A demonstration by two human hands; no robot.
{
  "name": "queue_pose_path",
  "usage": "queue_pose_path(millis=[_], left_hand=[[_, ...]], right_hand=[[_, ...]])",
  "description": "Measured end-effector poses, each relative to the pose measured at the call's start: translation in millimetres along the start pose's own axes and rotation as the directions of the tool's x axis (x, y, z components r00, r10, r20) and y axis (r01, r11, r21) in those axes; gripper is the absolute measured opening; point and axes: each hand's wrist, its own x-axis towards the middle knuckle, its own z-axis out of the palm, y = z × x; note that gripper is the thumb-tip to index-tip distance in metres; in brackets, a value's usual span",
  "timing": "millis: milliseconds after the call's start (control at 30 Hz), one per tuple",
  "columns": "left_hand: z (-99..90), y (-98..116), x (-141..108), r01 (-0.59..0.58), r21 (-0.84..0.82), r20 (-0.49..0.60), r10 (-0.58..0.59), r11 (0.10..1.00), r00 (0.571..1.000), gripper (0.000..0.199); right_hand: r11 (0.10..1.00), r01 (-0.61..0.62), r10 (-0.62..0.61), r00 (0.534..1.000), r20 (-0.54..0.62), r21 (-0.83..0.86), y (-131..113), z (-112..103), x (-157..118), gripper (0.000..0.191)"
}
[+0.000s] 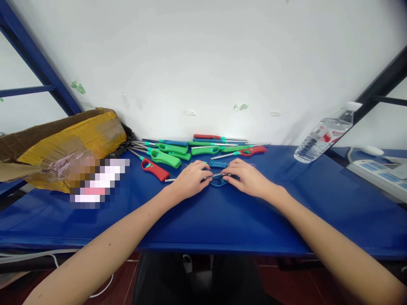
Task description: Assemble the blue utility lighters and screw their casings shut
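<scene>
My left hand [192, 178] is closed, its fingertips pinching the metal rod of a long-nosed lighter just above the table. Rightward, my right hand [243, 176] is closed too, fingers on the blue body of that blue lighter [218, 182]. Its trigger loop shows below the fingertips, while the hands cover part of the rest. Just behind them lies a blue handle piece [218, 163]. A red lighter [155, 169] and a green lighter [165, 158] lie to the left of my left hand. Behind my right hand is another red lighter [252, 151].
More long-nosed lighters lie along the wall, including a green one [205, 150] and a red one [206, 137]. An open, yellow-taped cardboard box [73, 140] stands left, beside a blurred patch. A water bottle [326, 133] and a white power strip [381, 176] are right on the blue table [203, 224].
</scene>
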Motion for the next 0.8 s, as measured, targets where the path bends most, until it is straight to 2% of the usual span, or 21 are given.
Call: queue_pose_path(millis=[800], left_hand=[[1.8, 1.5, 0.3, -0.005, -0.027, 0.019, 0.005, 1.000, 1.000, 0.018]], right_hand=[[0.997, 0.065, -0.065, 0.998, 0.007, -0.046, 0.0, -0.1, -0.5, 0.021]])
